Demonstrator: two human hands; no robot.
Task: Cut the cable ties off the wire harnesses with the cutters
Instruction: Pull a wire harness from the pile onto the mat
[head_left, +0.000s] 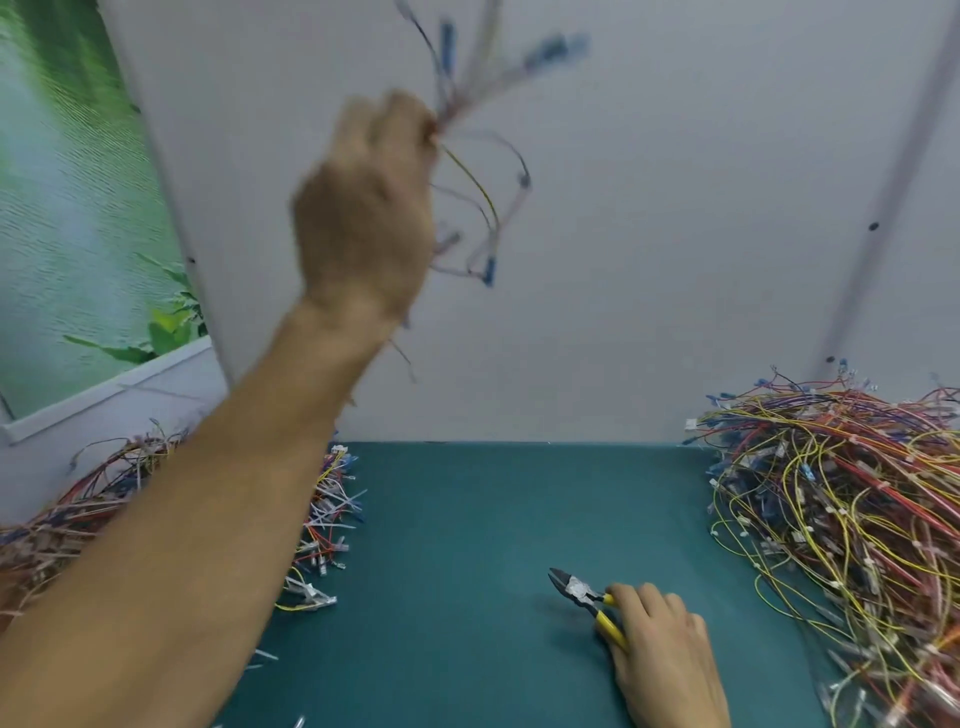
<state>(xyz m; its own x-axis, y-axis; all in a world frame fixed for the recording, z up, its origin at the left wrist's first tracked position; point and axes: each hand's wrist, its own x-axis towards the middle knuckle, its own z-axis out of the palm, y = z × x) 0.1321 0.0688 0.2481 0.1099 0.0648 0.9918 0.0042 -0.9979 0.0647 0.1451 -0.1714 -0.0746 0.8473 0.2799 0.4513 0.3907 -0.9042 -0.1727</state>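
Green tabletop (467, 519) strip between left wire heap (327, 512), right wire heap (841, 493); wall (675, 260) behind. Grip of left hand (363, 218) holds raised harness (489, 271); right hand (660, 639), cutters (582, 592).

Soft, even light fills the scene, bright, with no glare. The teal mat (467, 519) is evenly lit, and only a faint, diffuse shadow lies on it just left of the cutters (587, 597). The raised left hand (363, 208) and the wire harness (483, 171) it grips are smeared by motion blur, the wires reduced to pale streaks. The right hand (665, 649) and cutters are fairly sharp. The right harness pile (841, 493) softens toward the lower corner. Wide-angle distortion tilts the wall seam (893, 171).
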